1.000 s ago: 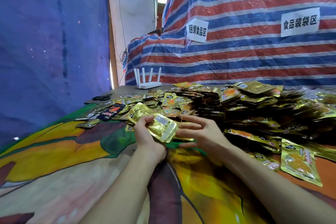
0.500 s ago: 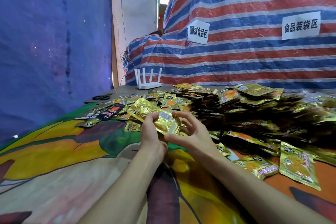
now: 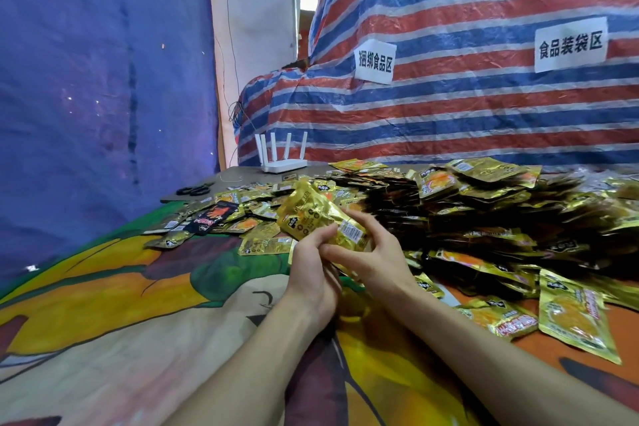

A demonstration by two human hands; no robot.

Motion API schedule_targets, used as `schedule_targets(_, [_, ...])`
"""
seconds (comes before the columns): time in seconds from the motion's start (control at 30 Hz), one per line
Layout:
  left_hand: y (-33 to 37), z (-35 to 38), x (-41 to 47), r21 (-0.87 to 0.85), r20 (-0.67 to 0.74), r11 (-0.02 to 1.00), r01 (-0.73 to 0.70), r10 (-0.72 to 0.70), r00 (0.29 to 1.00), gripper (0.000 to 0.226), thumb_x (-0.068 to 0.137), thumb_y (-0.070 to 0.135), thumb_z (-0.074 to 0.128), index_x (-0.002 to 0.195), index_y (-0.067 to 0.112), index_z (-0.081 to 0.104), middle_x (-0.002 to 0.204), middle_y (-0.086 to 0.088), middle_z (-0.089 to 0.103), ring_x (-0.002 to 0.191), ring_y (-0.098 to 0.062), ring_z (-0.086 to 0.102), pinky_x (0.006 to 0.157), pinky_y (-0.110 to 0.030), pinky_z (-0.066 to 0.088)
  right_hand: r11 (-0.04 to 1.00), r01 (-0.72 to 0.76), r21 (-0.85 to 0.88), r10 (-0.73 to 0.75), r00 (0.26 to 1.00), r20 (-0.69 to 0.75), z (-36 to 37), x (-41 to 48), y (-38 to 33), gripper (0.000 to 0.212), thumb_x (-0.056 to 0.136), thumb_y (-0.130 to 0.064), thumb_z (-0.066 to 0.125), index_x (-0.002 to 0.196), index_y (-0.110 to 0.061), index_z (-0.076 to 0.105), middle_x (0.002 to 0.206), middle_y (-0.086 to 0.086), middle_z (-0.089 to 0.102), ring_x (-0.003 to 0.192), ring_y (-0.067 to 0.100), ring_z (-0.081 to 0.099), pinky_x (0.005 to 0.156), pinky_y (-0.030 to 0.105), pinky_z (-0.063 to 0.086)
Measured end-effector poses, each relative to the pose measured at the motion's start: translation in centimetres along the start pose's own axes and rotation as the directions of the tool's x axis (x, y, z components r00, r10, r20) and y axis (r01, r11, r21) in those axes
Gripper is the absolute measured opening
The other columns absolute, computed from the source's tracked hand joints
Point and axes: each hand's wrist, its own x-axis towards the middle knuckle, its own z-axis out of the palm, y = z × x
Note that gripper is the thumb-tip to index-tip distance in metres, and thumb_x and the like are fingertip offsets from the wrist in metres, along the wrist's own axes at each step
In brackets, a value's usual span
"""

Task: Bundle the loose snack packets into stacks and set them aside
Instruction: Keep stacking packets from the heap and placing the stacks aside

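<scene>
- Striped tarp (image 3: 484,121): red, blue and white; it fills the back and right of my head view. It bears two white signs, one (image 3: 375,60) to the left and one (image 3: 570,45) to the right.
- Blue tarp (image 3: 86,79): hangs along the left side.
- Cloth (image 3: 121,304): a brightly printed sheet over the table; I see both forearms stretched across it.
- Pile (image 3: 501,218): loose gold snack packets heaped on the far right part of the cloth, thinning out to scattered packets towards the left.
- Left hand (image 3: 311,266): raised just above the cloth at centre, thumb and fingers clasped round the lower end of the bundle.
- Right hand (image 3: 377,256): just beside the left, touching it; its fingers curl over the bundle's right end, thumb stretched beneath.
- Bundle (image 3: 311,218): several gold packets pressed together, tilted up to the left, held between both hands in front of the pile's near edge.
- Router (image 3: 283,162): white, antennas upright, at the table's far edge.
- Single packet (image 3: 574,315): lies flat on the cloth, near right.
- Black packet (image 3: 216,216): among the scattered ones on the left.
- Scissors (image 3: 193,189): black, at the far left edge.
</scene>
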Motion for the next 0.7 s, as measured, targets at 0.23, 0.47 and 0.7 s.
schedule_targets(0.23, [0.6,-0.8,0.7,-0.081,0.054,0.997,0.008,-0.004,0.999,0.030,0.073,0.015,0.057,0.093,0.007,0.079,0.103,-0.017,0.071,0.091,-0.033,0.066,0.092,-0.043,0.051,0.991,-0.129,0.045,0.127,0.991,0.031,-0.8,0.6,0.0,0.014,0.083,-0.012,0.079,0.096,-0.016,0.079,0.088,0.007,0.078,0.081,0.024,0.076,0.065,0.028,0.058])
schedule_targets(0.47, [0.4,-0.5,0.4,0.041,0.086,0.996,0.075,-0.079,0.993,0.021,0.068,0.019,0.063,0.075,0.006,0.079,0.080,-0.016,0.072,0.065,-0.030,0.071,0.069,-0.039,0.061,0.959,-0.280,0.038,0.276,0.958,0.083,-1.9,0.6,-1.0,0.013,0.082,-0.013,0.081,0.094,-0.009,0.078,0.082,0.014,0.076,0.069,0.028,0.073,0.057,0.033,0.056])
schedule_targets(0.7, [1.7,-1.9,1.4,0.028,-0.436,0.967,-0.252,0.239,0.868,0.029,0.095,0.040,0.053,0.088,0.013,0.061,0.082,-0.001,0.059,0.066,-0.016,0.053,0.058,-0.028,0.036,0.940,-0.251,-0.231,0.150,0.913,-0.380,-4.4,4.4,-3.4,0.018,0.088,-0.029,0.075,0.084,-0.012,0.074,0.075,0.004,0.072,0.061,0.013,0.065,0.048,0.023,0.049])
